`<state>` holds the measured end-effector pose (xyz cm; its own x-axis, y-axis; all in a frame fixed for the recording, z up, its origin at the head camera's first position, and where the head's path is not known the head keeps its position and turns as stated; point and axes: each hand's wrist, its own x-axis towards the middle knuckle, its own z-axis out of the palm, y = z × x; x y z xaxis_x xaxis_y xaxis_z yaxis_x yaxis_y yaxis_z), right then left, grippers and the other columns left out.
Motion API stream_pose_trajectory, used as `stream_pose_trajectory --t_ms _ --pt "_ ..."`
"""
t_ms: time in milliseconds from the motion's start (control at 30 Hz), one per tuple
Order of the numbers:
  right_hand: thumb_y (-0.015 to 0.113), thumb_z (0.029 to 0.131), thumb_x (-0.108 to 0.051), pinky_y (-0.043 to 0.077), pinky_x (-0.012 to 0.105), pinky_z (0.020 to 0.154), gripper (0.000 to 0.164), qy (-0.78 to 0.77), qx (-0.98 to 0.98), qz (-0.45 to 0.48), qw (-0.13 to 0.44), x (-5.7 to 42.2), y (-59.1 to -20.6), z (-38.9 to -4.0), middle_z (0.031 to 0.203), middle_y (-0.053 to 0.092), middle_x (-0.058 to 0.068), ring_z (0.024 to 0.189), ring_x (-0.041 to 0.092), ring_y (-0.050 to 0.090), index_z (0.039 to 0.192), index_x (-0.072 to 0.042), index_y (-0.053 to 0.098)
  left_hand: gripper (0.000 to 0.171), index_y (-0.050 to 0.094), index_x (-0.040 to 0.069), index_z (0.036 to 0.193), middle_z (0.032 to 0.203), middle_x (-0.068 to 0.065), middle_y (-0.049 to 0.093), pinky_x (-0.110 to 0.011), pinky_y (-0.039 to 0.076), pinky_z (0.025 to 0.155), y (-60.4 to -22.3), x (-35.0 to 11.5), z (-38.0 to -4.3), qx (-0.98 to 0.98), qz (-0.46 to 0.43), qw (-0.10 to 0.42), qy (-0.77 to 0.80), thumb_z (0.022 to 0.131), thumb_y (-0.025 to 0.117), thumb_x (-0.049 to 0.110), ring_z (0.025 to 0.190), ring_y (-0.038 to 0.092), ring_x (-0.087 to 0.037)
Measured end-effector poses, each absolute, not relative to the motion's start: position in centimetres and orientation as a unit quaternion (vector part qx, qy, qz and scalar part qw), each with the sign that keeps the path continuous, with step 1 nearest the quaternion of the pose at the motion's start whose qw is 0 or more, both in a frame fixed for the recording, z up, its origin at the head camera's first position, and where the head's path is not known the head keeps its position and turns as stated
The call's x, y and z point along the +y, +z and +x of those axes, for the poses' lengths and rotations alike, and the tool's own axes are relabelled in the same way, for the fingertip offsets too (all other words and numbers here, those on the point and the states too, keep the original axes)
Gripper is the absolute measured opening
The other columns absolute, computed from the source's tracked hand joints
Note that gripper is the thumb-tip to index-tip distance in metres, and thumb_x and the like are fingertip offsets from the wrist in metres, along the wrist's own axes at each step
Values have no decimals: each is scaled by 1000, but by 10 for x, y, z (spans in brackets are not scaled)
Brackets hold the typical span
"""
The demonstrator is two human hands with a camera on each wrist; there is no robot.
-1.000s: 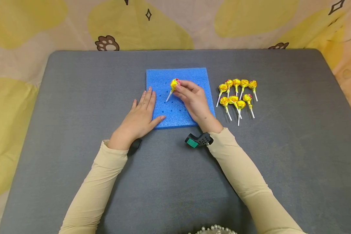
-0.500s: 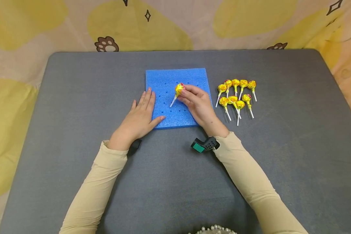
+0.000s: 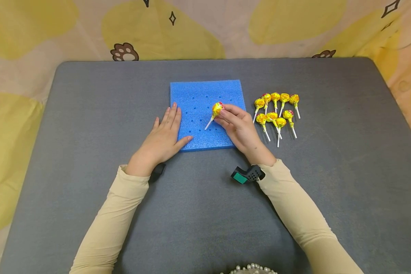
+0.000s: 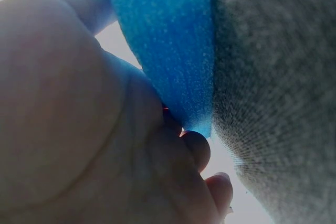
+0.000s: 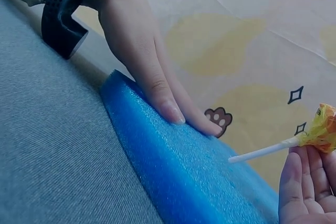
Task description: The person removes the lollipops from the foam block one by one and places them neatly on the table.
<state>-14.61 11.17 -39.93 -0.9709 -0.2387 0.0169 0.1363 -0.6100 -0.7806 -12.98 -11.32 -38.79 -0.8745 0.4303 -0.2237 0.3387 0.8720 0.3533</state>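
A lollipop (image 3: 217, 109) in a yellow wrapper is pinched by its head between the thumb and fingers of my right hand (image 3: 242, 132). Its white stick slants down to the left over a blue foam board (image 3: 207, 143) dotted with rows of small holes. In the right wrist view the tip of the lollipop's stick (image 5: 257, 153) shows just above the foam's top face. My left hand (image 3: 161, 140) rests with straight fingers along the board's left edge, its thumb lying over the near left part. Some holes are hidden behind my right hand.
Several yellow-wrapped lollipops (image 3: 280, 121) lie in two loose rows to the right of the board, close beyond my right hand. The grey table (image 3: 198, 213) runs back to a patterned cloth (image 3: 198, 30). A black wrist camera (image 3: 248, 174) sits below my right wrist.
My right hand has moved right and toward me with the lollipop, from the board's middle to its nearer right part. The left hand has stayed in place.
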Motion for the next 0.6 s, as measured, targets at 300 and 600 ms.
stream_pose_trajectory --t_ms 300,600 --pt "39 95 10 47 31 87 34 -893 433 -61 107 123 -402 -139 95 66 8 91 18 60 92 -5 70 85 -5 0 149 155 -13 -16 -54 2 111 -388 -112 -129 955 201 152 155 98 41 48 142 -11 -28" --pt "61 90 -1 48 31 86 11 -898 421 -59 111 133 -402 -129 95 66 9 90 19 60 94 -5 70 83 -7 0 149 155 -12 -18 -54 2 111 -388 -113 -130 954 201 158 155 99 39 48 142 -12 -27"
